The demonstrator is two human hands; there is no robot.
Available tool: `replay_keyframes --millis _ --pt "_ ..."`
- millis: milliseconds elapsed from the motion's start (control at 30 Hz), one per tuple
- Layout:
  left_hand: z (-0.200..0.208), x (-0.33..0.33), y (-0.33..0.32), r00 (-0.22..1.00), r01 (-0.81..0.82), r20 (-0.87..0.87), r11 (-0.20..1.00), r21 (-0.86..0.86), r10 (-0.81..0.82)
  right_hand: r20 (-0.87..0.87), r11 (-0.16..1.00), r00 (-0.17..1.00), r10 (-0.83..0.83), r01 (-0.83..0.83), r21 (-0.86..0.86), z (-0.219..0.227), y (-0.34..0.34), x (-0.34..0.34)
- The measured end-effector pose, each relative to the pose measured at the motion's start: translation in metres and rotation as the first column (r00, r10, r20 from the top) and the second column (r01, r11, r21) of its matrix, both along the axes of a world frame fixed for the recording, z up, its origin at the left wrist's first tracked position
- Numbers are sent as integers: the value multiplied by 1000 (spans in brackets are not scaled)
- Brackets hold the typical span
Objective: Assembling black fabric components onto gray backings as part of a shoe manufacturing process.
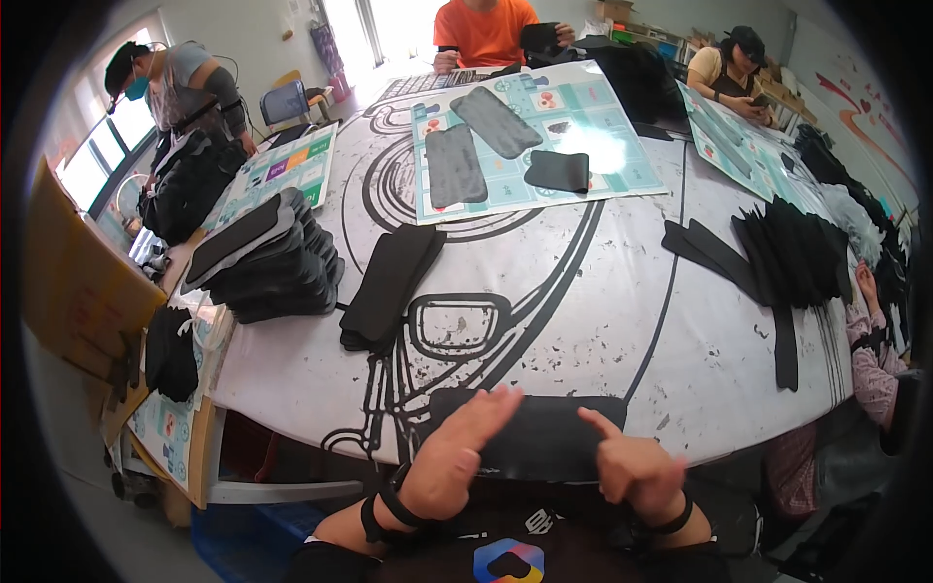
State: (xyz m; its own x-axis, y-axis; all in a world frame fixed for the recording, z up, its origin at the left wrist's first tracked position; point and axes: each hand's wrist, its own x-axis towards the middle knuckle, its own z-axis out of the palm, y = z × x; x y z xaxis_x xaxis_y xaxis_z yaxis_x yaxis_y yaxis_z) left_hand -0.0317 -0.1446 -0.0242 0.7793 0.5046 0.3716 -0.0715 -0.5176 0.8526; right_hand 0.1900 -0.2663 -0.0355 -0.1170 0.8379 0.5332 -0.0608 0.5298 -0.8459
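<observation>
A flat black rectangular piece (pixel 554 428), which looks like fabric or foam, lies at the table's near edge in front of me. My left hand (pixel 455 452) is over its left end, fingers stretched out and pointing up to the right. Over the right end is my right hand (pixel 637 468), index finger extended and the other fingers partly curled, slightly blurred. Neither hand visibly grips anything; whether the fingertips touch the piece I cannot tell. Beyond my left hand lies a small stack of long black pieces (pixel 389 287).
A tall pile of black and grey pieces (pixel 267 257) stands at left, and a fanned bundle of black strips (pixel 787 257) at right. A patterned teal board (pixel 632 160) with grey and black pieces lies ahead. Several people sit or stand around the white, black-lined table (pixel 603 311).
</observation>
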Motion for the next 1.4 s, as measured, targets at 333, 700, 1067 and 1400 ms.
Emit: replay_keyframes --millis 333,700,1067,1400 --pt "-4 5 -13 921 275 -372 868 413 -115 107 655 861 -497 292 697 54 -42 -6" --pt "-12 10 -9 870 240 -490 821 518 54 809 881 370 -457 315 354 18 9 -32" --pt "-18 13 -12 815 278 -565 770 574 127 946 909 202 -255 384 163 -11 14 -35" --pt "-6 -10 -6 770 227 -596 775 589 228 962 883 133 -237 444 156 -4 -10 -18"
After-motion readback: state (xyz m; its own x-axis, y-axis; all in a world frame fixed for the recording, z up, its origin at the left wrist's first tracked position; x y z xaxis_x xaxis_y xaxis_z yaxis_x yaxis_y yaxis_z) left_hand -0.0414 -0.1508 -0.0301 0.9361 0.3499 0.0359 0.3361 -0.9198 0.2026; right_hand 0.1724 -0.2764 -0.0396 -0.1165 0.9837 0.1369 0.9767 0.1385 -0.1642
